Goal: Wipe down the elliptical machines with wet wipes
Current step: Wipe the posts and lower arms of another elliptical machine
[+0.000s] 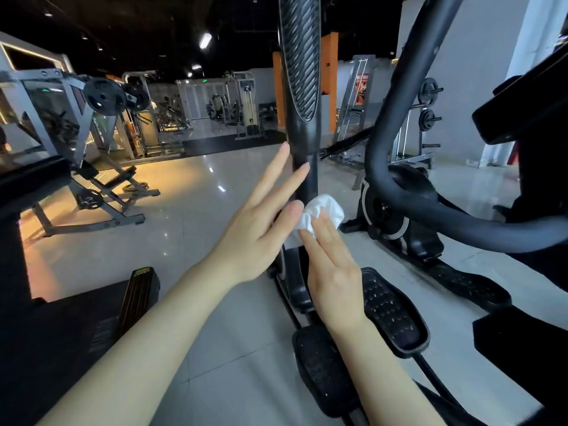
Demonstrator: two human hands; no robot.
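We are pressing the wet wipe (pixel 322 212) against the handlebar post (pixel 302 167) with flat right hand (pixel 333 272) fingers, left hand (pixel 261 219) splayed, steadying it

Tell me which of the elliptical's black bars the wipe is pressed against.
The straight upright handlebar with the ribbed grip, at centre. The white wet wipe sits on it below the grip; the curved bar to the right is untouched.

White wipe (pixel 322 210); black handlebar (pixel 299 72) with ribbed grip.

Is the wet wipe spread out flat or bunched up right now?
Bunched up. The wet wipe is a crumpled white wad against the black handlebar pole, with the right hand fingers pressing it there.
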